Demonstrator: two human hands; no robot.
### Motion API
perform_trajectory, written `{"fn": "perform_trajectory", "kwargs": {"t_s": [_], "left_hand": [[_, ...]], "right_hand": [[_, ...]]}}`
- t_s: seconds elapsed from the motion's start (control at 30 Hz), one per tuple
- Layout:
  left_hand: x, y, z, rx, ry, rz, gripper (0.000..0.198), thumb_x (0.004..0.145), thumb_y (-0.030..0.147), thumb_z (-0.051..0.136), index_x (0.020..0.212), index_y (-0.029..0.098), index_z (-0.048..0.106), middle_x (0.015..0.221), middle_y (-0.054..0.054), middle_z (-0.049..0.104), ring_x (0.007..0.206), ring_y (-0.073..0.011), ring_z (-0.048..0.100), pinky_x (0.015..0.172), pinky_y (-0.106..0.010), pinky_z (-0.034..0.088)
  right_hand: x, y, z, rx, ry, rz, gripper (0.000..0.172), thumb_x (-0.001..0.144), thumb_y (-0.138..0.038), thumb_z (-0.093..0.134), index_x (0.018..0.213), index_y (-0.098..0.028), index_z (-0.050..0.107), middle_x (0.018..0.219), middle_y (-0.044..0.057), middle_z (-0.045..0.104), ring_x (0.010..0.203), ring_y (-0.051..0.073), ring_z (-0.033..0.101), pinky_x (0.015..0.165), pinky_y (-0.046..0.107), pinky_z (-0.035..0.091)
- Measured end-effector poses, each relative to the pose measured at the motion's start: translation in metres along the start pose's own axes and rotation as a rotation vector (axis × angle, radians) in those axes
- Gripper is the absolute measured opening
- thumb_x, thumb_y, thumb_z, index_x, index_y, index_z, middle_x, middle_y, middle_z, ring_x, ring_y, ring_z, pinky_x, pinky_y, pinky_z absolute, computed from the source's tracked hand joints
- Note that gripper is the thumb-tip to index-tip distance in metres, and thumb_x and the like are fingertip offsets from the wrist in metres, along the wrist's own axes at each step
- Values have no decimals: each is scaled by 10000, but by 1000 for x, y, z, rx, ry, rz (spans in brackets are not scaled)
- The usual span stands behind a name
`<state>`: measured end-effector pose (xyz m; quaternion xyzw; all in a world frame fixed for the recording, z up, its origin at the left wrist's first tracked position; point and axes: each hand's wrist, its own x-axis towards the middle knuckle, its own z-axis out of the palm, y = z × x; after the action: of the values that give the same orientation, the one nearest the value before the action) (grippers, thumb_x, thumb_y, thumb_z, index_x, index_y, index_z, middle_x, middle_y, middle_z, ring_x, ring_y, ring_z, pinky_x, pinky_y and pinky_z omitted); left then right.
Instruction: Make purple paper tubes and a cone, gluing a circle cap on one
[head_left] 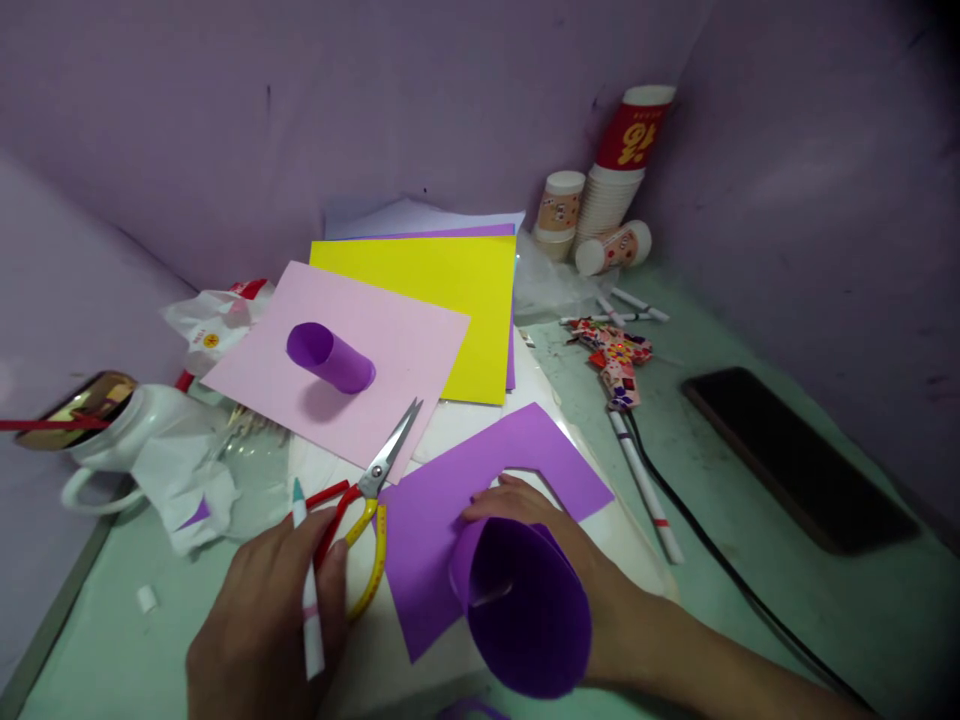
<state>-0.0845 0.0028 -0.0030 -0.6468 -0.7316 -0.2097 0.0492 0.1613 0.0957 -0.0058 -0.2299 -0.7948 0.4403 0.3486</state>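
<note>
Purple paper roll (pixel 521 610) curled in right hand (pixel 596 572), mouth toward camera; left hand (pixel 255 625) pinching pen (pixel 310 612), apparently touching scissors (pixel 371 500).

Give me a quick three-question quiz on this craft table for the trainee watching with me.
1. True or false: the small purple tube lies on the yellow sheet.
2. What does the right hand hold? A) a phone B) the rolled purple sheet C) a paper cup
3. Fill in: the scissors beside the left hand, which grips a white pen, have red and ____ handles.
Key: 1 false, it lies on the pink sheet; 2 B; 3 yellow.
</note>
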Motion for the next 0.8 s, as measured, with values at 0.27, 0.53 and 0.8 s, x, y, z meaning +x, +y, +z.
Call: {"fn": "perform_trajectory", "kwargs": {"t_s": [0.27, 0.53, 0.8], "left_hand": [[22, 0, 7, 110, -114, 268, 467, 706, 75, 461, 1169, 123, 496, 1032, -150, 580, 925, -294, 536, 766, -454, 468], [19, 7, -13, 51, -20, 215, 515, 705, 41, 422, 1193, 189, 498, 1098, -115, 589, 997, -280, 564, 850, -460, 495], [-4, 91, -17, -850, -65, -245, 863, 660, 280, 735, 1388, 378, 283, 1403, -27, 463, 1244, -238, 493, 924, -290, 512]], "right_hand": [[-2, 2, 11, -161, -75, 133, 449, 723, -170, 571, 1166, -108, 532, 1091, 149, 631, 1132, 262, 501, 971, 432, 417], [-2, 2, 10, -151, -83, 150, 435, 722, -204, 609, 1143, -112, 550, 1095, 139, 617, 1091, 247, 502, 973, 411, 403], [-6, 3, 8, -151, -87, 133, 463, 655, -163, 641, 1109, -169, 551, 1042, 86, 593, 995, 236, 500, 884, 373, 427]]}}
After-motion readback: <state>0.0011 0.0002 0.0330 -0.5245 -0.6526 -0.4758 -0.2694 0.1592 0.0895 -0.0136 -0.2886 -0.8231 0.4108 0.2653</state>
